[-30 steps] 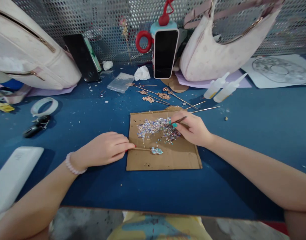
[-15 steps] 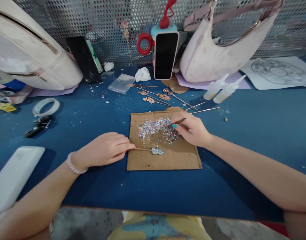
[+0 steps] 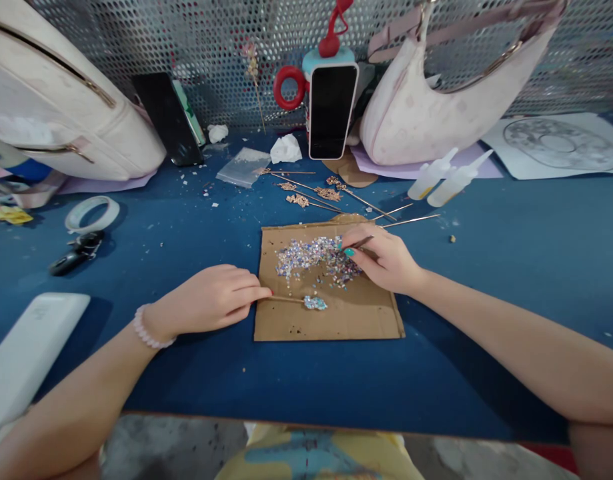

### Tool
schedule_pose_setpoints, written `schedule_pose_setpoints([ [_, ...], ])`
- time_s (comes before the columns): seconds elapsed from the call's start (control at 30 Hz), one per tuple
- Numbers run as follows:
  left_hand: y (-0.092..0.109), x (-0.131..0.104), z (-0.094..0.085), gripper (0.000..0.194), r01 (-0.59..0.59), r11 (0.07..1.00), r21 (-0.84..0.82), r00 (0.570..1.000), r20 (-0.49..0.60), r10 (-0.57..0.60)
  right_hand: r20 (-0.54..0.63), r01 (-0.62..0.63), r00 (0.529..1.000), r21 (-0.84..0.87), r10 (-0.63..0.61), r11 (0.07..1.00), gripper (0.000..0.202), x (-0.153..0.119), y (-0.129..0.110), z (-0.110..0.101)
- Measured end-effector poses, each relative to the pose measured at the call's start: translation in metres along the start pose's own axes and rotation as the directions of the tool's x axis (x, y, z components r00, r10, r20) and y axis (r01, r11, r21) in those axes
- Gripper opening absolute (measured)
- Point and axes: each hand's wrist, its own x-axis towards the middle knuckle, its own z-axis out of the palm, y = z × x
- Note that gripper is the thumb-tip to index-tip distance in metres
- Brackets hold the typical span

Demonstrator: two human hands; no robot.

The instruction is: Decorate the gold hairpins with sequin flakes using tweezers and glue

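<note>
My left hand (image 3: pixel 226 297) pinches the end of a hairpin stick (image 3: pixel 289 299), whose ornament covered in pale blue rhinestones (image 3: pixel 315 303) lies over the cardboard sheet (image 3: pixel 346 323). Loose rhinestones (image 3: pixel 306 257), blue, silver and dark, spread across the upper half of that cardboard. My right hand (image 3: pixel 386 257) is closed around dark tweezers (image 3: pixel 365 241) at the right side of the pile. The tweezer tips are hidden by the fingers, so I cannot see whether they hold a stone.
Several gold hairpins (image 3: pixel 326 193) lie beyond the cardboard. Two glue bottles (image 3: pixel 451 183) rest at the right, near a white handbag (image 3: pixel 436 107). A phone (image 3: pixel 333 110) leans against a cup (image 3: pixel 316 59). On the left are a tape roll (image 3: pixel 92 213) and a white power bank (image 3: pixel 33 353).
</note>
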Motion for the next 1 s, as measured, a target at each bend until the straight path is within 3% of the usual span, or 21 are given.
schedule_pose_setpoints([
  [1.0, 0.0003, 0.0000, -0.0007, 0.031, 0.021, 1.000, -0.013, 1.000, -0.013, -0.021, -0.005, 0.007, 1.000, -0.007, -0.007, 1.000, 0.014, 0.0027, -0.0030, -0.0008],
])
